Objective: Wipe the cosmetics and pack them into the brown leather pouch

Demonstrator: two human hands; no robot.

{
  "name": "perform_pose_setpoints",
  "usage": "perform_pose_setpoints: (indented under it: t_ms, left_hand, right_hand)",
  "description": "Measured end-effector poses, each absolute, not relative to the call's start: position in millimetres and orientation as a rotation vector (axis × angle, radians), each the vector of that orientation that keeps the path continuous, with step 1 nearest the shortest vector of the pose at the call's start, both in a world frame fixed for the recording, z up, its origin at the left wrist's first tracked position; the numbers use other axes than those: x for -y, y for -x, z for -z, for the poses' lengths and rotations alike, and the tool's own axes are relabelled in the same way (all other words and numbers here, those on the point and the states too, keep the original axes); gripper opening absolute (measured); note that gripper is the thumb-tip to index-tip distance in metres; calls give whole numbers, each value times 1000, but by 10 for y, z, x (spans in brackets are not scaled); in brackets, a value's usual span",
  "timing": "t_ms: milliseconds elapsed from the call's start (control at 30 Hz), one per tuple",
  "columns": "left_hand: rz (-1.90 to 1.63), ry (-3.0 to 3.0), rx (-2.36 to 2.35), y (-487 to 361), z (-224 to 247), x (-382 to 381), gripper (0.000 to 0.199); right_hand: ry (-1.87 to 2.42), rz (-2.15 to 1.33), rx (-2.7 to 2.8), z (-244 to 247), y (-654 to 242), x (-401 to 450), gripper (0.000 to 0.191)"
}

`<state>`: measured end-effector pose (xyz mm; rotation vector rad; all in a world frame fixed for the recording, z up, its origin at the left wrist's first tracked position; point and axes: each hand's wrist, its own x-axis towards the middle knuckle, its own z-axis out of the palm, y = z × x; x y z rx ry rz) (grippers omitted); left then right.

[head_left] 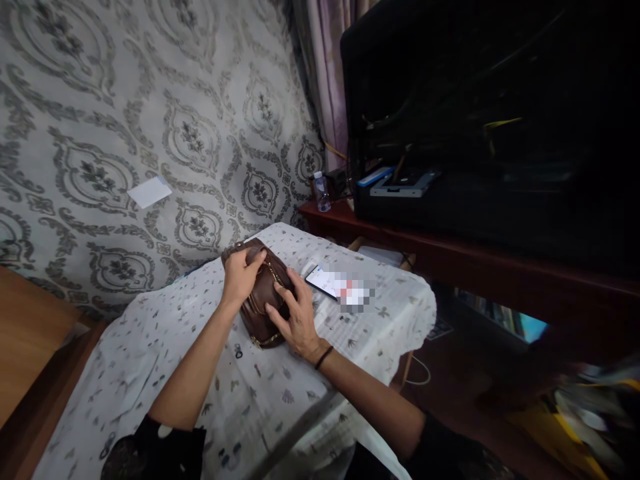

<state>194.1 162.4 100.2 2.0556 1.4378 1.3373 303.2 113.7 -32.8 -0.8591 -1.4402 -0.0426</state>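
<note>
A brown leather handbag (264, 293) with gold-coloured zips lies on a white patterned cloth. My left hand (241, 275) grips the bag's upper left part, thumb bent over the leather near a zip; its other fingertips are hidden. Across the right side of the bag, my right hand (299, 317) rests with its fingers spread and touching the surface. A dark band circles that wrist. Just right of the bag lies a phone (323, 281) with its screen lit, partly blurred by pixel blocks.
The cloth (280, 407) covers the table under the bag. Beyond it, a dark red stand (325, 217) carries a large black television (480, 133) and a clear bottle (321, 193). Patterned wallpaper (200, 153) rises at the left, and a wooden panel (30, 333) stands at the left edge.
</note>
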Motion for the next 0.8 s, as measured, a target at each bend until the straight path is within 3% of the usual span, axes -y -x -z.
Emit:
perform_pose_setpoints:
  t_ms: [400,800]
  left_hand:
    - [-1598,-1630,-1278,-2028,-935,-1651,26]
    - [-1279,-1867,-1283,-1894,-1045,-1574,29]
  right_hand:
    - [852,-70,1462,302,-3087,-1104,41]
    - [871,-68,1493,344,-3102,-1125,38]
